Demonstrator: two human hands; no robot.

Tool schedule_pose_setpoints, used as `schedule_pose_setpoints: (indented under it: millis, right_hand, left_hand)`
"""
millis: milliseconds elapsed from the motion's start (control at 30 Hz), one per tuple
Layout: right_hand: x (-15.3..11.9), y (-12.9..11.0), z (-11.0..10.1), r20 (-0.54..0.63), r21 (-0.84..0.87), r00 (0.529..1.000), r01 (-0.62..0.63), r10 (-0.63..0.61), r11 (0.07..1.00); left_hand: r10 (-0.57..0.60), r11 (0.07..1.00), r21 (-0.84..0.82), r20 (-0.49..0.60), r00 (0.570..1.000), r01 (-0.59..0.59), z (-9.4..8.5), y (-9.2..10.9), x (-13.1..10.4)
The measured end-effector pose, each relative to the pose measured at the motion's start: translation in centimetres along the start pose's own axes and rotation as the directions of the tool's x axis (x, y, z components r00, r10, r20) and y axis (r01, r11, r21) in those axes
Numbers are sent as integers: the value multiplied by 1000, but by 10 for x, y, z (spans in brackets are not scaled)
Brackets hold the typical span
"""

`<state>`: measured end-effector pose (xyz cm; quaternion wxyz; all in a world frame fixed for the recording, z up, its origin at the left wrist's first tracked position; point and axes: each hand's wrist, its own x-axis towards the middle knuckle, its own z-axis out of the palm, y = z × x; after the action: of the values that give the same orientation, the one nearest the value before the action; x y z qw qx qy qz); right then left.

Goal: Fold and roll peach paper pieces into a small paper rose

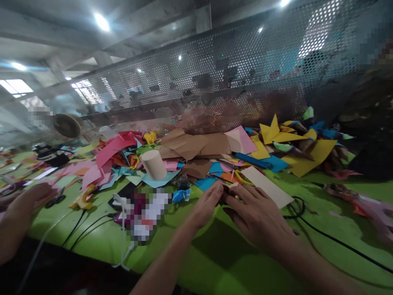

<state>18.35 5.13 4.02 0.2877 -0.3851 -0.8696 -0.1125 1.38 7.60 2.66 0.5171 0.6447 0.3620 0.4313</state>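
Above the front of the green table (221,262), my left hand (206,205) and my right hand (256,213) meet, fingertips close together. Between them they pinch a small dark brown piece (225,190), mostly hidden by the fingers; it looks like paper or card. Just behind my right hand lies a cream card strip (267,186). Blue and orange paper scraps and brown paper (196,170) lie beyond my fingertips. A small blue wrapped bundle (181,196) rests to the left of my left hand.
A cream cylinder (154,165) stands among coloured paper. Brown sheets (196,143) and yellow star shapes (273,131) pile against a perforated metal screen (172,94). A black cable (334,241) crosses at right. Another person's hand (27,205) works at left, near scissors (55,199).
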Motion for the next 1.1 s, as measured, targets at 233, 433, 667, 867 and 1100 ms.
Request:
schedule_pose_setpoints:
  millis: [233, 433, 667, 867, 1100]
  right_hand:
    - [0, 0, 0, 17, 149, 999, -47, 45, 988]
    - [1, 7, -9, -23, 446, 993, -90, 112, 890]
    - [-1, 4, -4, -50, 220, 997, -46, 58, 974]
    - [1, 1, -1, 17, 161, 998, -62, 60, 985]
    - [2, 8, -7, -69, 364, 988, -103, 137, 926]
  left_hand:
    - [-15, 994, -104, 23, 1000, 17, -2, 1, 3]
    - [-25, 985, -170, -57, 998, 15, -7, -3, 8]
    - [-42, 991, -131, -41, 998, 36, -7, -4, 9]
    - [-76, 979, -190, -21, 997, 71, -4, -8, 6]
    - [-61, 986, -157, -15, 998, 58, -8, -3, 8]
